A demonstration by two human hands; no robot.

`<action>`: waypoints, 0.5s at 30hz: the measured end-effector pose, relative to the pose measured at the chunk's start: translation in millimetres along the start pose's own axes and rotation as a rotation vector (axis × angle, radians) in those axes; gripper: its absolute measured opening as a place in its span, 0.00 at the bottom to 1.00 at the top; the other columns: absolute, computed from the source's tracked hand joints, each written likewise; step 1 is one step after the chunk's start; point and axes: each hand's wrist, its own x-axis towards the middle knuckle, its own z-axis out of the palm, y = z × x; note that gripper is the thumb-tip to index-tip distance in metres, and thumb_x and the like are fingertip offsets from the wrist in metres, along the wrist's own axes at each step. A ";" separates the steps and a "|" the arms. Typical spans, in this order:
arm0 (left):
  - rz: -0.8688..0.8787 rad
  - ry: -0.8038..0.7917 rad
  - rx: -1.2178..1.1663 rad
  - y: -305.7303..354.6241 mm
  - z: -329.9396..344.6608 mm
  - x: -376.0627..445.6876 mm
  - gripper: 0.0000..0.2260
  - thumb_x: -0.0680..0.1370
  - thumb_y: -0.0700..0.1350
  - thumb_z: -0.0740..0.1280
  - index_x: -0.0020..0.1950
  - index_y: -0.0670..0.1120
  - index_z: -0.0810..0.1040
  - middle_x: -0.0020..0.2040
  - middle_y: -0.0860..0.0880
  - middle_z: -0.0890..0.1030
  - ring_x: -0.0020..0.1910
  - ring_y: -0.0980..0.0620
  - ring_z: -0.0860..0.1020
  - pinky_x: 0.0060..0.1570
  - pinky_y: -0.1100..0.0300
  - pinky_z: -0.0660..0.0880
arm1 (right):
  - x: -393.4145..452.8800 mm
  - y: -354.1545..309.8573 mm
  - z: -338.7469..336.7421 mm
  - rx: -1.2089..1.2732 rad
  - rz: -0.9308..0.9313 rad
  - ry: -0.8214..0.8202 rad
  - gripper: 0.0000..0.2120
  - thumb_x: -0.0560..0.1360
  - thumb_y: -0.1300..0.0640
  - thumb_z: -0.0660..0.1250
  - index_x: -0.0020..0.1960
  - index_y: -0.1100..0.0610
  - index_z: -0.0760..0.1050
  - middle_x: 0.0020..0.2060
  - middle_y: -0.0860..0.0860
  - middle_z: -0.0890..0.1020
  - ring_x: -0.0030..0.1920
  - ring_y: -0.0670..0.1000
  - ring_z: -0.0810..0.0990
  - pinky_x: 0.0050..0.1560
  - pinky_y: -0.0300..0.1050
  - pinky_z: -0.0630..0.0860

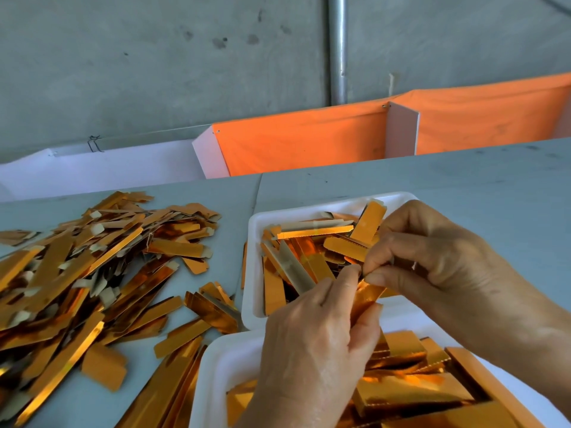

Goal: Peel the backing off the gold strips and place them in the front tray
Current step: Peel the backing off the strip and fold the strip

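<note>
Near tray (213, 375): cut off by bottom edge
Strip pile (77, 273): runs past left edge
Pinched strip (366, 299): mostly hidden by fingers

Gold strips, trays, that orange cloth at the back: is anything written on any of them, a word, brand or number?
No readable text anywhere in the head view.
Gold strips: plain foil, no print.
White trays: unmarked.
Orange cloth: blank.
Grey wall: only dark smudges, no letters.

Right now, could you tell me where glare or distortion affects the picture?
Head view: bright glare on the gold strips in the near tray and the loose pile; the wide lens bows the table edge; both hands stay sharp.
</note>
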 end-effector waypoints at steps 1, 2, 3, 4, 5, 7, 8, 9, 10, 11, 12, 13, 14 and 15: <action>0.002 0.006 -0.009 -0.6 0.0 -0.3 0.20 0.74 0.58 0.57 0.56 0.50 0.79 0.39 0.59 0.82 0.32 0.63 0.78 0.29 0.70 0.74 | 0.4 0.2 -0.2 0.010 0.012 0.008 0.08 0.67 0.46 0.66 0.40 0.47 0.82 0.43 0.41 0.73 0.45 0.43 0.76 0.43 0.34 0.73; 0.006 0.012 -0.022 -0.9 -0.1 -0.5 0.20 0.74 0.58 0.57 0.57 0.50 0.79 0.39 0.59 0.82 0.33 0.63 0.79 0.29 0.70 0.74 | 0.8 1.2 -0.9 0.038 0.031 0.012 0.08 0.65 0.44 0.66 0.39 0.46 0.81 0.45 0.40 0.73 0.47 0.42 0.76 0.45 0.33 0.72; 0.010 0.013 -0.035 -0.9 0.1 -0.7 0.20 0.74 0.58 0.57 0.57 0.50 0.79 0.39 0.59 0.82 0.33 0.62 0.79 0.30 0.69 0.75 | 1.2 2.6 -1.7 0.072 0.051 0.009 0.08 0.64 0.42 0.65 0.38 0.44 0.80 0.47 0.39 0.72 0.49 0.41 0.75 0.46 0.30 0.71; 0.012 0.012 -0.042 -0.8 0.3 -1.2 0.20 0.74 0.58 0.58 0.57 0.50 0.79 0.40 0.59 0.82 0.34 0.62 0.79 0.30 0.69 0.75 | 1.4 3.7 -2.8 0.110 0.073 -0.002 0.09 0.63 0.41 0.65 0.37 0.43 0.80 0.49 0.36 0.72 0.52 0.39 0.75 0.48 0.27 0.69; 0.015 0.010 -0.043 -0.3 0.5 -1.4 0.20 0.74 0.59 0.58 0.57 0.50 0.79 0.40 0.59 0.82 0.34 0.62 0.79 0.31 0.69 0.75 | 1.6 4.3 -4.1 0.161 0.096 -0.020 0.09 0.62 0.40 0.65 0.37 0.42 0.80 0.50 0.35 0.72 0.53 0.38 0.74 0.49 0.26 0.68; 0.024 0.019 -0.048 -0.7 0.9 -1.3 0.20 0.74 0.59 0.58 0.58 0.50 0.79 0.42 0.59 0.81 0.37 0.62 0.79 0.33 0.69 0.75 | 1.2 5.1 -4.9 0.283 0.140 -0.050 0.08 0.62 0.41 0.66 0.39 0.42 0.79 0.49 0.39 0.76 0.51 0.41 0.78 0.52 0.34 0.74; 0.029 0.027 -0.056 -1.5 1.4 -1.0 0.20 0.75 0.59 0.59 0.58 0.50 0.79 0.44 0.59 0.80 0.39 0.61 0.78 0.34 0.69 0.75 | 0.9 5.3 -4.4 0.311 0.160 -0.052 0.08 0.62 0.42 0.67 0.39 0.43 0.79 0.46 0.42 0.79 0.48 0.44 0.79 0.52 0.43 0.76; 0.031 0.028 -0.063 -2.4 1.5 -0.6 0.20 0.75 0.59 0.59 0.59 0.50 0.79 0.45 0.58 0.78 0.40 0.60 0.78 0.35 0.68 0.75 | 0.6 4.6 -3.7 0.312 0.183 -0.046 0.07 0.63 0.44 0.68 0.40 0.43 0.79 0.43 0.45 0.80 0.46 0.46 0.80 0.50 0.49 0.77; 0.029 0.030 -0.063 -3.0 1.2 -0.5 0.21 0.75 0.60 0.59 0.60 0.50 0.79 0.45 0.57 0.77 0.42 0.60 0.77 0.37 0.67 0.75 | 0.8 3.9 -3.0 0.303 0.205 -0.038 0.06 0.64 0.45 0.70 0.40 0.44 0.79 0.41 0.46 0.80 0.43 0.46 0.80 0.48 0.50 0.78; 0.022 0.026 -0.059 -2.9 0.5 -0.2 0.22 0.75 0.59 0.58 0.62 0.50 0.78 0.45 0.58 0.77 0.42 0.60 0.77 0.37 0.67 0.76 | 0.9 3.6 -2.3 0.295 0.220 -0.027 0.05 0.65 0.48 0.72 0.40 0.44 0.78 0.39 0.46 0.80 0.42 0.45 0.80 0.46 0.47 0.77; 0.012 0.021 -0.056 -1.8 -0.3 -0.3 0.22 0.75 0.59 0.58 0.63 0.51 0.76 0.45 0.58 0.78 0.43 0.60 0.78 0.38 0.67 0.76 | 0.9 3.3 -1.6 0.287 0.230 -0.015 0.05 0.66 0.49 0.73 0.40 0.44 0.78 0.38 0.45 0.80 0.40 0.44 0.80 0.44 0.43 0.76; 0.003 0.013 -0.061 -0.4 -1.1 -0.6 0.22 0.74 0.59 0.57 0.65 0.52 0.75 0.46 0.60 0.79 0.43 0.62 0.78 0.39 0.68 0.76 | 1.0 2.5 -1.4 0.284 0.241 -0.005 0.05 0.66 0.50 0.73 0.40 0.43 0.78 0.38 0.43 0.81 0.38 0.42 0.81 0.42 0.40 0.75; -0.001 0.009 -0.074 0.6 -1.5 -1.4 0.22 0.74 0.59 0.57 0.65 0.53 0.74 0.46 0.61 0.80 0.44 0.63 0.78 0.40 0.69 0.75 | 1.1 1.7 -1.3 0.284 0.252 0.001 0.06 0.66 0.49 0.73 0.40 0.43 0.77 0.38 0.41 0.80 0.38 0.41 0.81 0.42 0.39 0.75; 0.003 0.006 -0.089 1.5 -1.4 -1.9 0.21 0.74 0.59 0.57 0.64 0.54 0.74 0.47 0.62 0.80 0.44 0.64 0.78 0.41 0.70 0.74 | 1.2 1.3 -1.8 0.288 0.262 -0.001 0.06 0.65 0.47 0.72 0.41 0.42 0.77 0.38 0.40 0.80 0.38 0.41 0.81 0.42 0.39 0.75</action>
